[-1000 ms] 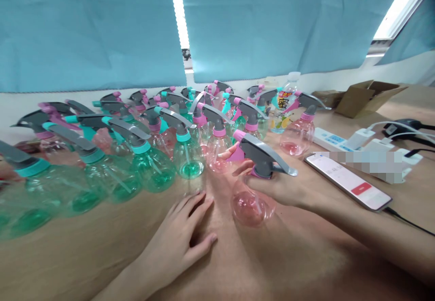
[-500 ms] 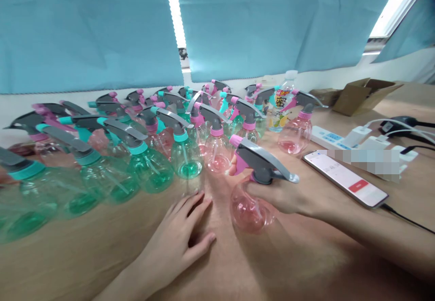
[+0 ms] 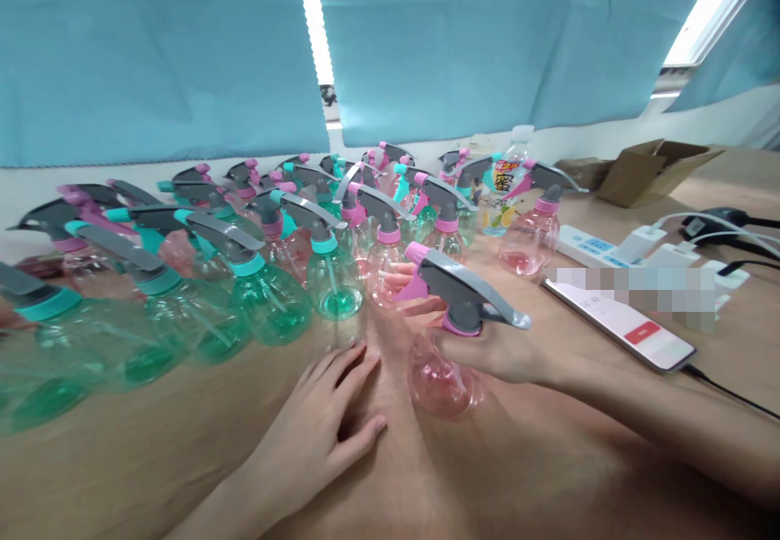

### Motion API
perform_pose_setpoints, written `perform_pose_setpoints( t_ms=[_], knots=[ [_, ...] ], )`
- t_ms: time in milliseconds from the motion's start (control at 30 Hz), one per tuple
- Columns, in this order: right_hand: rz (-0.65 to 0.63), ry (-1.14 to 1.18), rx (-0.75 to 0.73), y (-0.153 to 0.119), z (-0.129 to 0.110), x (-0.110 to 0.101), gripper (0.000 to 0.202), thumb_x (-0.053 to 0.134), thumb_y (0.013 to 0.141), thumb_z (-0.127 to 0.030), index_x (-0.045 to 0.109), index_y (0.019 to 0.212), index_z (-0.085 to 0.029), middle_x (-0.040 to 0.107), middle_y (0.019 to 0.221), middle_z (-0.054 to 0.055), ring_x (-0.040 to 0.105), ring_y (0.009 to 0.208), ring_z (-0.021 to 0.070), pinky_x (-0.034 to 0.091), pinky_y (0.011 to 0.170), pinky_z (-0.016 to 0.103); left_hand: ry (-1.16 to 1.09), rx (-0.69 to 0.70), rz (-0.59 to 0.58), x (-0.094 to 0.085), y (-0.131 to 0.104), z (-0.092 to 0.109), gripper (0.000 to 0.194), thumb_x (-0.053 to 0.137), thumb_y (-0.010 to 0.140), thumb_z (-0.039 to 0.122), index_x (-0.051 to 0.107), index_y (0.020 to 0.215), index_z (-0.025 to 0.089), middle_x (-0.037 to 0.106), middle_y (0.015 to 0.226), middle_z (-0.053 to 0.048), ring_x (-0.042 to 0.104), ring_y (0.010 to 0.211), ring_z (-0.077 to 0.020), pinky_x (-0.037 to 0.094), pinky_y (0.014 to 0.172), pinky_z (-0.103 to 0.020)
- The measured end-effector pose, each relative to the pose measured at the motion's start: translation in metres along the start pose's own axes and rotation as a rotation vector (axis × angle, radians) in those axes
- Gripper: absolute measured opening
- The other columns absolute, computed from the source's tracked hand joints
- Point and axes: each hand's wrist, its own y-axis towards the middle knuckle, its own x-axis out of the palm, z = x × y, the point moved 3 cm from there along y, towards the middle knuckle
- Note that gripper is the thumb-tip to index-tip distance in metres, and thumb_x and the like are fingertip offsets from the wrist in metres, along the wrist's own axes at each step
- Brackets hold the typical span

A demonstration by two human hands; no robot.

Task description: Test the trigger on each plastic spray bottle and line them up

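A pink-tinted spray bottle point(image 3: 444, 382), with a grey head and a pink nozzle and trigger, stands upright in front of me with a little liquid inside. My right hand point(image 3: 487, 353) reaches in from the right around its neck. The thumb side lies against the bottle just below the collar, while the fingers stretch out past the far side, apart and off the trigger. Flat on the table to the left rests my left hand point(image 3: 329, 410), open and holding nothing. Just beyond it is a green spray bottle point(image 3: 335, 280) with a turquoise collar.
Several more green and pink spray bottles crowd the left and back. One pink spray bottle point(image 3: 529, 239) stands by a labelled drink bottle point(image 3: 500, 199). On the right are a phone point(image 3: 609, 313), a power strip point(image 3: 588, 245) with plugs and cables, and a cardboard box point(image 3: 652, 174).
The fingers of my right hand have straightened out from around the trigger. The pink spray bottle has shifted slightly left. My left hand has stayed in place.
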Motion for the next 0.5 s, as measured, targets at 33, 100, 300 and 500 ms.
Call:
perform_pose_setpoints(
  t_ms=[33,100,300,500],
  knots=[
    [-0.001,0.005,-0.003,0.0002,-0.0001,0.0,0.055,0.052,0.067,-0.014,0.059,0.12,-0.026,0.059,0.074,-0.003,0.059,0.063,0.0143,0.055,0.074,0.034,-0.001,0.0,0.0,-0.0001,0.0003,0.0003,0.054,0.054,0.092,0.038,0.041,0.141,0.022,0.045,0.145,-0.011,0.041,0.13,-0.0328,0.038,0.103,-0.051],
    [-0.003,-0.003,0.005,0.0005,0.0002,0.0,0.052,0.054,0.069,-0.015,0.06,0.119,-0.026,0.06,0.073,-0.003,0.06,0.066,0.0152,0.055,0.077,0.035,-0.004,-0.001,0.001,0.0001,0.0007,0.0006,0.053,0.055,0.092,0.038,0.041,0.141,0.022,0.045,0.144,-0.011,0.041,0.13,-0.0329,0.038,0.103,-0.051],
    [-0.026,-0.053,0.049,0.0004,0.0005,0.0001,0.045,0.056,0.072,-0.017,0.063,0.115,-0.025,0.061,0.064,-0.003,0.062,0.068,0.0181,0.055,0.073,0.035,0.003,0.009,-0.002,0.0008,0.0007,0.0002,0.052,0.053,0.092,0.039,0.042,0.14,0.021,0.044,0.144,-0.012,0.041,0.13,-0.033,0.038,0.103,-0.052],
    [-0.013,-0.081,0.041,0.0007,0.0007,-0.0005,0.037,0.058,0.073,-0.019,0.065,0.109,-0.027,0.063,0.066,-0.003,0.063,0.069,0.02,0.054,0.07,0.036,0.001,0.006,0.0,-0.0006,0.0009,0.0011,0.052,0.053,0.092,0.039,0.041,0.14,0.023,0.045,0.144,-0.011,0.041,0.13,-0.0322,0.038,0.103,-0.051]
  ],
)
